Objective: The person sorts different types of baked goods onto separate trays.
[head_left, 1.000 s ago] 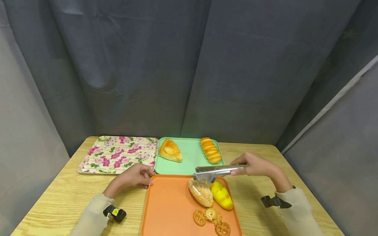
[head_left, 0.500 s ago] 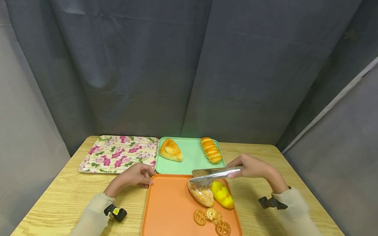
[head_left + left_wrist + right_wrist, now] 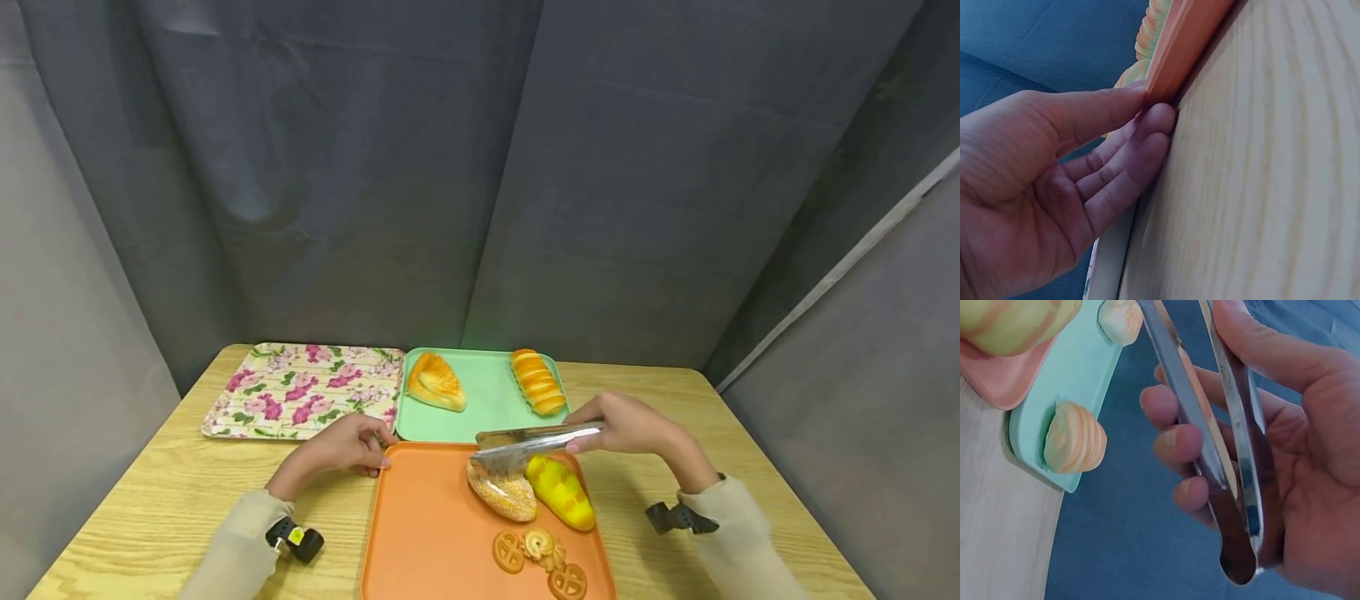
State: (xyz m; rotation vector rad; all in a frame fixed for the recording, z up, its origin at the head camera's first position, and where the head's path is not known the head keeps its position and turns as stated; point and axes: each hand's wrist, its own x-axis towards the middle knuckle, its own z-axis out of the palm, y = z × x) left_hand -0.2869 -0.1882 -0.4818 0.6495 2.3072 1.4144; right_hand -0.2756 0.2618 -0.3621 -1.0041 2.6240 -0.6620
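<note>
My right hand (image 3: 626, 427) grips metal tongs (image 3: 536, 440), its fingers and thumb wrapped around the two arms in the right wrist view (image 3: 1225, 437). The tongs' tips overlap the far end of an oval, crumb-coated bread (image 3: 506, 498) on the orange tray (image 3: 431, 525). Beside that bread, to its right, lies a yellow bread roll (image 3: 562, 493). My left hand (image 3: 348, 443) pinches the tray's far left corner. In the left wrist view, the thumb is on the orange rim (image 3: 1179, 56) and the fingertips (image 3: 1159, 119) are beneath it.
Several cookies (image 3: 538, 543) lie on the orange tray's near right part. Behind it, a green tray (image 3: 483, 408) bears a triangular pastry (image 3: 435, 383) and a striped bread loaf (image 3: 537, 383). A floral tray (image 3: 303, 392) stands at the back left of the wooden table (image 3: 150, 500).
The right hand and tongs have moved left and slightly down. The crumb-coated bread has shifted a little left, widening its gap from the yellow roll. My left hand has stayed at the tray corner.
</note>
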